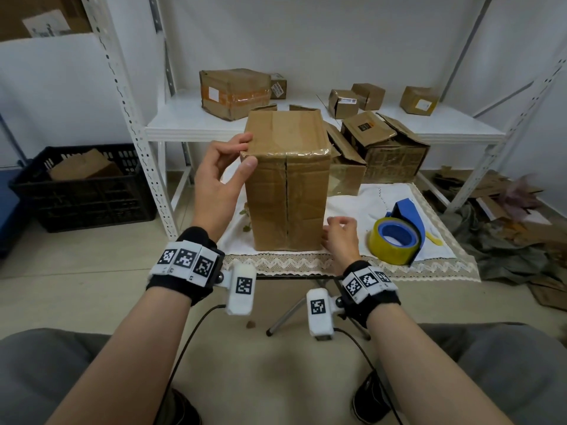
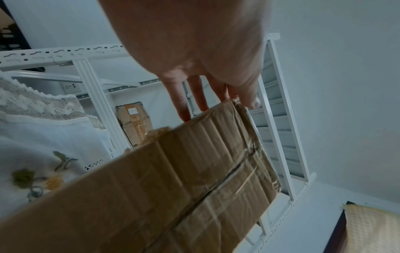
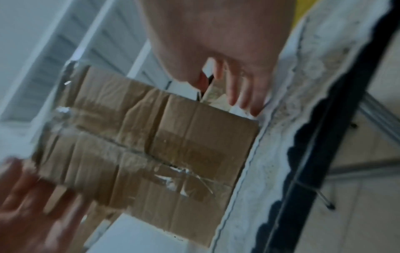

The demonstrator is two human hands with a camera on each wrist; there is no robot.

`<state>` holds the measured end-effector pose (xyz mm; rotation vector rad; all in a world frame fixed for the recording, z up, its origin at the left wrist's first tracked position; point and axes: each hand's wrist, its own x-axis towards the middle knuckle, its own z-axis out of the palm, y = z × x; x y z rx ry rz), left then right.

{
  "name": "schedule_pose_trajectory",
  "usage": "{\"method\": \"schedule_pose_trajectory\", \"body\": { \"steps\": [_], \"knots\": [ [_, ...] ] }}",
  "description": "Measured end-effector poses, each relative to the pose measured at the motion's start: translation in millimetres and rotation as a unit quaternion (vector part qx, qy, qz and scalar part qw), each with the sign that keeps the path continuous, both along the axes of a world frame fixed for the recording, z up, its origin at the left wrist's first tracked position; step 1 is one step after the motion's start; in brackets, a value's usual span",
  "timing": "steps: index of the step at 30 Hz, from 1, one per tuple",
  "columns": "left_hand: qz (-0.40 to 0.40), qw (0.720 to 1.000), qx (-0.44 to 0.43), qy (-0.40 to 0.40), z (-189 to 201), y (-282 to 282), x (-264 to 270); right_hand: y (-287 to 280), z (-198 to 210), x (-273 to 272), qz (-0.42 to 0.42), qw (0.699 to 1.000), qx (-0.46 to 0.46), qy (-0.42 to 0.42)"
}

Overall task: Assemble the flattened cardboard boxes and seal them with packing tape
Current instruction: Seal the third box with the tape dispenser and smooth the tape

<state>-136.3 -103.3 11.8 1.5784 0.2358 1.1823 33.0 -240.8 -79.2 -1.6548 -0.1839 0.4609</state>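
The box [image 1: 287, 182] stands on end near the table's [image 1: 435, 250] front edge, seam facing the person. Left hand [image 1: 219, 176] pinches its top left corner; right hand [image 1: 340, 237] hangs loosely curled, empty, at its base. Sealing seems due next: fetching the tape dispenser [image 1: 395, 234].

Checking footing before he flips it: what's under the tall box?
The tall cardboard box stands on a white embroidered tablecloth with lace trim, over a small table. The box's bottom face and anything directly beneath it are hidden.

White wall [image 1: 337, 32], perforated metal shelving [image 1: 129, 96], seemingly beige tiled floor [image 1: 76, 286].
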Motion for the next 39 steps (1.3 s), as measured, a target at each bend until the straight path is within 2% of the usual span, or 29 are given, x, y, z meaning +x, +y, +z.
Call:
{"method": "schedule_pose_trajectory", "body": {
  "steps": [3,5,8,10,15,20,21,26,30,34,36,39],
  "knots": [
    [0.029,1.000,0.005,0.003,2,0,-4,3,0,3,0.055,0.998,-0.003,0.038],
    [0.047,0.999,-0.003,0.001,6,2,-7,1,8,-2,0.066,0.995,0.028,0.063],
    [0.064,0.998,-0.023,-0.015,13,4,-15,-7,27,-10,0.022,0.988,0.120,0.099],
    [0.080,0.996,-0.033,-0.032,18,5,-19,-10,38,-12,-0.006,0.972,0.207,0.115],
    [0.093,0.993,-0.073,-0.025,23,5,-22,-16,74,-16,-0.029,0.933,0.344,0.102],
    [0.052,0.989,-0.139,0.016,8,4,-17,-27,98,-10,0.035,0.911,0.405,0.069],
    [0.047,0.985,-0.164,0.018,3,3,-16,-30,102,-8,0.046,0.908,0.411,0.066],
    [0.003,0.967,-0.249,0.057,-18,-3,-11,-30,112,-6,0.038,0.942,0.329,-0.051],
    [-0.064,0.938,-0.336,0.060,-25,-8,-4,-27,119,-5,0.015,0.932,0.335,-0.137],
    [-0.090,0.908,-0.408,0.035,-37,-16,2,-23,127,-5,0.027,0.935,0.286,-0.208],
    [-0.111,0.892,-0.438,0.028,-44,-22,3,-21,129,-6,0.023,0.943,0.258,-0.211],
    [-0.140,0.875,-0.462,0.028,-55,-28,4,-17,130,-9,0.026,0.961,0.223,-0.163]
  ]
}}
